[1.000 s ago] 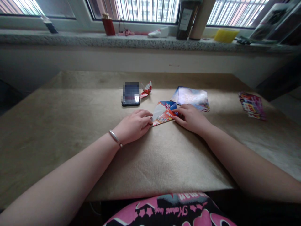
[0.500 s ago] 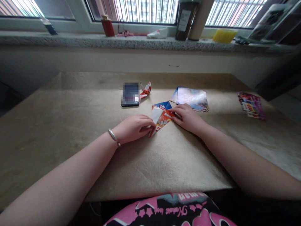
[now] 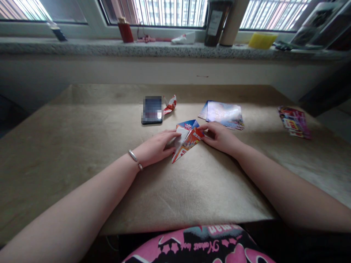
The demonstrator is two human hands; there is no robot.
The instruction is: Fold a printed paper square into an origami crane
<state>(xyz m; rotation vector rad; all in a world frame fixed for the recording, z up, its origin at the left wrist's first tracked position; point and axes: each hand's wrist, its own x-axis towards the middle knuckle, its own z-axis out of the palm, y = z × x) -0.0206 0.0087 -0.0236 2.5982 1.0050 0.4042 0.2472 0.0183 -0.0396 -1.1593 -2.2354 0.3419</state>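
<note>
A folded sheet of printed paper, kite-shaped with a blue top, a white left flap and an orange right flap, lies on the table between my hands. My left hand grips its left edge, with fingers on the white flap and the thumb lower down. At the right corner my right hand pinches the orange flap between thumb and fingers. The sharp tip of the paper points down toward me. Just behind it rests a small folded red-and-white paper piece.
A dark phone lies beyond my left hand. Glossy printed sheets are stacked behind my right hand, and pink printed papers lie far right. The sill holds a red lighter, a dark bottle and a yellow object.
My left fingers have shifted up along the white flap, and the thumb is apart from them. The paper has turned slightly, its tip a little lower and farther left. My right hand barely moved.
</note>
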